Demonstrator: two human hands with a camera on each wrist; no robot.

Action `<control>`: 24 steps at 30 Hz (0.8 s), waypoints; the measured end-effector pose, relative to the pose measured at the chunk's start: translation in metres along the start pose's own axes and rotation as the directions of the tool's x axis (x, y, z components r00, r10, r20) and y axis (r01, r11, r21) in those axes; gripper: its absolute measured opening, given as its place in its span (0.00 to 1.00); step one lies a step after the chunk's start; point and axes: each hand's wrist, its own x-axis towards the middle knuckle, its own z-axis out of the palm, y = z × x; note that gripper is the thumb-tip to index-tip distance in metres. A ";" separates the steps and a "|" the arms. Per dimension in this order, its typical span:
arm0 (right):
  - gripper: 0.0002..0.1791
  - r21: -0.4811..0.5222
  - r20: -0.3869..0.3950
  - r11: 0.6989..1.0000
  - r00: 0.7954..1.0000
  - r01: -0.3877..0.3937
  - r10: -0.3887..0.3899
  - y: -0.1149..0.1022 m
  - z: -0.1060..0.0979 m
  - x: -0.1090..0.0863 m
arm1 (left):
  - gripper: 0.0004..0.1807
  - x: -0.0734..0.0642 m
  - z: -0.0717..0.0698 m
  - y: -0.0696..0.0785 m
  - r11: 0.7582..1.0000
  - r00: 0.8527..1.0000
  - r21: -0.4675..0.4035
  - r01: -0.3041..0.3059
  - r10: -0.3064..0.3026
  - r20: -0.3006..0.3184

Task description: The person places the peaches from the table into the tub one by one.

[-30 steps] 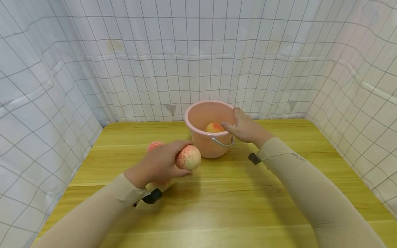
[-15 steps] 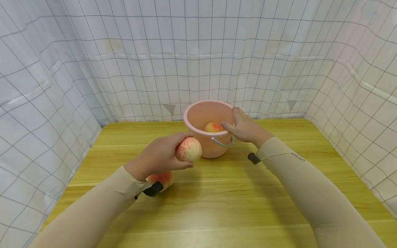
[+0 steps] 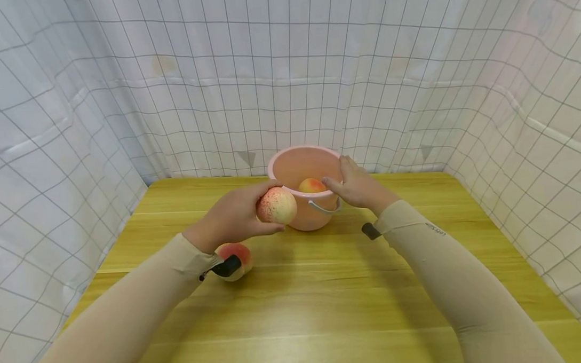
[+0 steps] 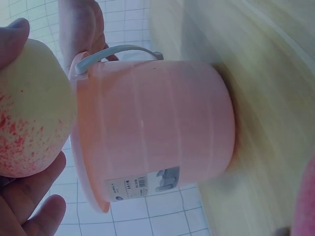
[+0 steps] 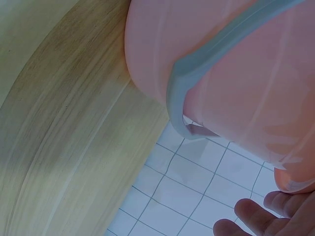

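In the head view my left hand (image 3: 241, 212) holds a pale peach with red speckles (image 3: 277, 206), its fingers and thumb around the sides. The peach is up at the near left rim of a pink bucket (image 3: 311, 217). My right hand (image 3: 360, 185) grips the bucket's right rim, with the thumb over the edge. Inside the bucket lies a yellow-orange peach (image 3: 312, 185). Another red and cream peach (image 3: 236, 254) sits on the table below my left wrist, partly covered by the wrist camera. The left wrist view shows the held peach (image 4: 32, 110) beside the bucket's rim.
A grey-white handle (image 3: 324, 207) hangs down the bucket's front right. The bucket stands toward the back of the wooden table (image 3: 323, 303). White grid-patterned curtains (image 3: 292, 85) enclose the back and both sides.
My left hand has risen with the peach, toward the bucket's rim. A peach seen behind that hand earlier is now hidden. The right hand stays on the rim.
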 end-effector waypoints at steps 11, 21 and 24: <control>0.55 0.006 0.006 1.000 1.000 -0.024 0.024 -0.004 -0.002 -0.003 | 0.42 0.023 -0.012 0.004 0.982 0.996 -0.177 0.070 -0.079 -0.043; 0.55 0.001 0.020 1.000 0.999 -0.028 0.028 -0.003 -0.002 -0.002 | 0.42 0.053 -0.008 -0.006 0.959 0.979 -0.242 0.146 -0.176 -0.106; 0.55 0.004 0.017 1.000 0.999 -0.031 0.031 -0.003 -0.002 -0.002 | 0.42 0.060 -0.006 -0.009 0.941 0.969 -0.288 0.175 -0.216 -0.118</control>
